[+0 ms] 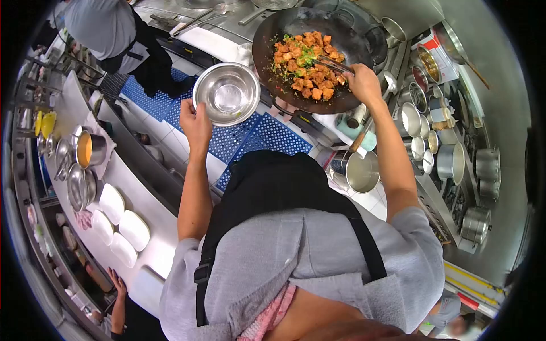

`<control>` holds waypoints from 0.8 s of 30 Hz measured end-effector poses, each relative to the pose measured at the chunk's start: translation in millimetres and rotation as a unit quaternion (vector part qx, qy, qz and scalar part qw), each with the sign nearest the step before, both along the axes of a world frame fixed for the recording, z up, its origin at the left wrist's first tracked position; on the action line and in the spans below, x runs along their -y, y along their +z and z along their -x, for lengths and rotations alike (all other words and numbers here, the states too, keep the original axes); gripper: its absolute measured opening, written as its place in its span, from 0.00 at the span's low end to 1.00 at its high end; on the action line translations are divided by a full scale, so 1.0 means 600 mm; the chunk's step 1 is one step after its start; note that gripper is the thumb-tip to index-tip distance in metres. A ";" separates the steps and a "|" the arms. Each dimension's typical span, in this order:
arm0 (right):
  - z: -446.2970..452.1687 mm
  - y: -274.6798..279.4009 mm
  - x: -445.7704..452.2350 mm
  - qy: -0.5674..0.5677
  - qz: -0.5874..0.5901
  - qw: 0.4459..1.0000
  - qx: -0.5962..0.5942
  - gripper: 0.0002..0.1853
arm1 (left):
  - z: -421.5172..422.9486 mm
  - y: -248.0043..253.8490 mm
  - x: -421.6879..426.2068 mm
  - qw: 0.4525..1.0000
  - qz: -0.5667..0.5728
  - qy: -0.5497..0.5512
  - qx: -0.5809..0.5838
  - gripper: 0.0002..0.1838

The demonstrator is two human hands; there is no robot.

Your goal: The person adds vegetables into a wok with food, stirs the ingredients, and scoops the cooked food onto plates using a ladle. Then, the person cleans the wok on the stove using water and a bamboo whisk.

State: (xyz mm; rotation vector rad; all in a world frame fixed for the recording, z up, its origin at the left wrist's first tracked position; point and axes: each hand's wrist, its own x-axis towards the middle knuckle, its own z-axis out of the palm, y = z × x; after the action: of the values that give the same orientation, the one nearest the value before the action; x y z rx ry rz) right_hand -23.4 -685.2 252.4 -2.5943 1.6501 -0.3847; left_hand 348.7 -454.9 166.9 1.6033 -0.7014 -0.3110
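My left hand (195, 126) grips the rim of a steel bowl (228, 94), thumb on top; the bowl is held tilted toward me, with a green scrap near its lower edge. In my right hand (364, 84) are metal tongs (335, 63), their tips down in the food. Browned, sauced cubes (311, 79) fill the middle of a large dark wok (278, 31), with chopped greens (307, 58) heaped on them. The bowl is just left of the wok, apart from the food. My fingers hide the near end of the tongs.
Several steel pots and sauce pans (451, 162) line the right shelf. A large pot (363, 171) stands below my right arm. Left, a counter (156, 230) bears white plates (134, 230) and a pot of orange sauce (91, 149). Another person (108, 34) stands at upper left.
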 end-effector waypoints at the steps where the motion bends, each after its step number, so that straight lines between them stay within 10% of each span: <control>1: -0.017 -0.009 0.010 0.000 0.008 1.000 -0.016 0.16 | -0.011 -0.006 0.006 1.000 0.007 -0.016 -0.013 0.06; 7: -0.060 -0.048 0.046 -0.002 0.028 0.994 -0.108 0.14 | -0.015 0.016 0.046 0.998 -0.008 -0.053 -0.027 0.13; 24: 0.032 0.273 -0.026 0.076 0.161 0.981 0.073 0.15 | 0.118 -0.014 0.292 0.993 -0.054 -0.053 0.089 0.17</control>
State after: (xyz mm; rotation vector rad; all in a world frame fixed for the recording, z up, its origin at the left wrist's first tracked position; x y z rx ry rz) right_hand -42.5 -669.9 416.1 -2.8085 1.4329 -0.8767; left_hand 278.0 -630.0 158.2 1.7143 -0.9218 -0.2889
